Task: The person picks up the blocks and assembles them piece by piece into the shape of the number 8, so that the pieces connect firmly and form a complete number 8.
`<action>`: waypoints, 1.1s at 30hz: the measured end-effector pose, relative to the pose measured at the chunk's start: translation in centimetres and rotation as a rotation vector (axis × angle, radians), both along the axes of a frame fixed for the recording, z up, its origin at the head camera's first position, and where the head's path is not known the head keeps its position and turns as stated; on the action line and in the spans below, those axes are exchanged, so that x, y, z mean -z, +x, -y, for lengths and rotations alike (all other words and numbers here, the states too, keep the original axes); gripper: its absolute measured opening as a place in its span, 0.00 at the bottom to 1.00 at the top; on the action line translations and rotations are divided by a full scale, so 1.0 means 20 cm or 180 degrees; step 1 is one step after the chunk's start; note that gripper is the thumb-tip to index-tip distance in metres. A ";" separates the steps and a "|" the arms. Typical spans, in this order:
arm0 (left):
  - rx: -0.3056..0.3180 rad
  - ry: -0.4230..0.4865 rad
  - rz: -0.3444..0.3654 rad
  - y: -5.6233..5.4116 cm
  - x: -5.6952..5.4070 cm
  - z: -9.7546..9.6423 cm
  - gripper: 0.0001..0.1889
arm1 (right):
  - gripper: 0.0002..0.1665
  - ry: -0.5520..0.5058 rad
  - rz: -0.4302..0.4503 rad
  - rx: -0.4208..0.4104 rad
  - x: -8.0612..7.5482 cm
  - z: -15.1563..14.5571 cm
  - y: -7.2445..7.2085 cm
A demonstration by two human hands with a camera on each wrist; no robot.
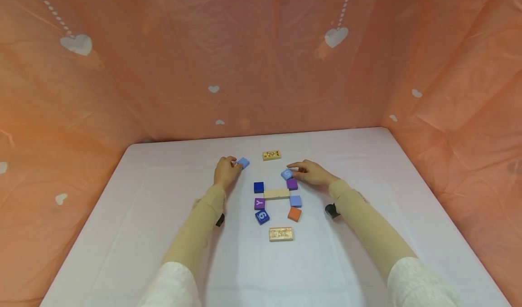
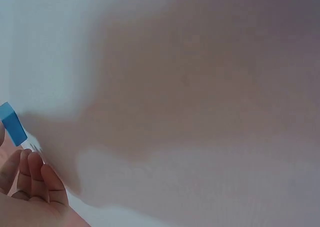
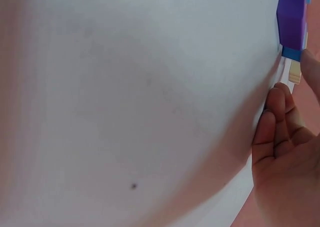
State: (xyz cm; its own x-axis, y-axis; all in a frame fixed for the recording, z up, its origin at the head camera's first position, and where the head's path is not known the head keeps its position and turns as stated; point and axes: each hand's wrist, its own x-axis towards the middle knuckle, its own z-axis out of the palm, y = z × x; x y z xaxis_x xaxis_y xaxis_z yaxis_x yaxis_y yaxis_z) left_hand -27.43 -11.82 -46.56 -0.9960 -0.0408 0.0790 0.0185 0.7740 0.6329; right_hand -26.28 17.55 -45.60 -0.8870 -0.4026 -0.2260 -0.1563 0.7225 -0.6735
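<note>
At the far left of the tile layout, my left hand holds a light blue square tile at its fingertips. In the left wrist view the same blue tile stands tilted by the thumb and fingers of the left hand. My right hand pinches another light blue tile, marked with a white character, between index finger and thumb. This tile sits against the far corner of a purple tile. The right wrist view shows the purple tile just past the right hand.
A plain wooden block lies amid a dark blue tile, a purple Y tile, a blue 6 tile, a light blue tile and an orange tile. Patterned wooden blocks lie beyond and nearer.
</note>
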 end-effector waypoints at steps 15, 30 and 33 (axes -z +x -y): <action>-0.0009 0.0140 0.0279 -0.01 0.00 -0.04 0.18 | 0.24 -0.0060 0.0085 0.0046 0.01 0.00 -0.01; 0.0073 0.0449 0.0505 0.01 0.01 -0.12 0.16 | 0.24 -0.0057 0.0146 0.0091 0.02 0.00 -0.01; 0.0126 0.0455 0.0483 0.02 0.01 -0.13 0.15 | 0.24 -0.0040 0.0139 0.0094 0.03 0.00 -0.01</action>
